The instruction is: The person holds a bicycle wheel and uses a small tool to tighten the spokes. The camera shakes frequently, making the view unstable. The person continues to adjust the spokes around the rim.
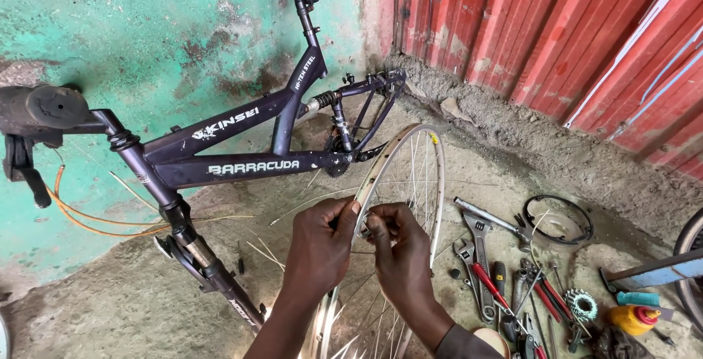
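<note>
Silver wheel rim: stands upright on the floor, in front of the bike frame.
Left hand: pinches the rim's edge.
Right hand: fingers closed on a thin spoke by the rim.
Dark bike frame: leans on the green wall.
Tools: lie on the floor, right of the hands.

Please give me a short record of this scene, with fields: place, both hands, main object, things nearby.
Place: concrete floor beside a green wall and a red metal shutter
Left hand: grips the wheel rim at its inner edge
Right hand: fingers pinch at a spoke by the rim
Main object: silver spoked rim, standing upright
Behind: dark bicycle frame, both wheels off
Nearby right: wrenches and pliers, sprocket, yellow bottle
</note>
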